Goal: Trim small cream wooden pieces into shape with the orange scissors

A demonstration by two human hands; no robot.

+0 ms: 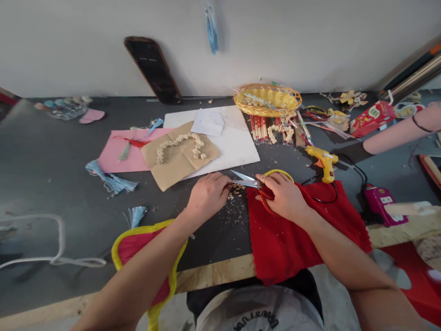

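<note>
My right hand (284, 195) is closed on a pair of scissors (263, 188) with yellow and orange-red handles, above a red cloth (292, 239). The blades are parted and point left. Beside their tips my left hand (210, 195) is pinched; what it holds, if anything, is too small to make out. Small pale cut pieces (235, 192) lie on the dark table below the blades. Behind my left hand, a curved strip of cream-coloured bits (179, 140) rests on brown paper (160, 170), which overlaps a white board (241, 142).
A phone (153, 69) leans on the wall. At the back stands a yellow basket (268, 99). To the right are a yellow glue gun (323, 163), a purple box (384, 204) and a red carton (372, 118). Blue tassels (112, 179) and pink paper (120, 154) lie left.
</note>
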